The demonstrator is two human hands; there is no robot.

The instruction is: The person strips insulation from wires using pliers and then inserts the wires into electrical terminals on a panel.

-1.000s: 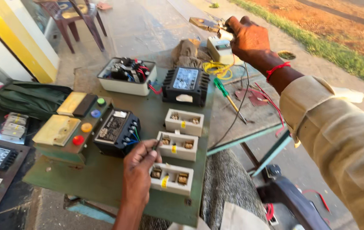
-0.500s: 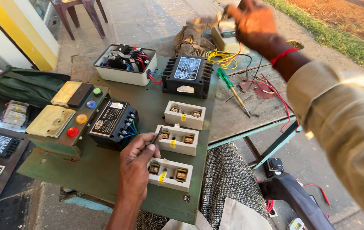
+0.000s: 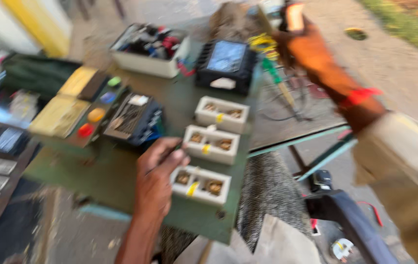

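Outdoor green worktable [image 3: 121, 181], frame blurred; three white fuse blocks [image 3: 212, 144] in row near front edge; left hand [image 3: 162, 164] curled against mid/near blocks, pinching thin tool, kind unclear; right hand [image 3: 301, 39] raised far side, fingers closed on small orange obj; blocks look rigid, brittle ceramic, fairly heavy; grip by long sides.

I see a green board [image 3: 121, 171] carrying three white fuse blocks [image 3: 212, 143] in a column. Behind them sits a black unit [image 3: 226, 61]; left of them a black breaker [image 3: 133, 119]; a white tray [image 3: 149, 44] behind that.
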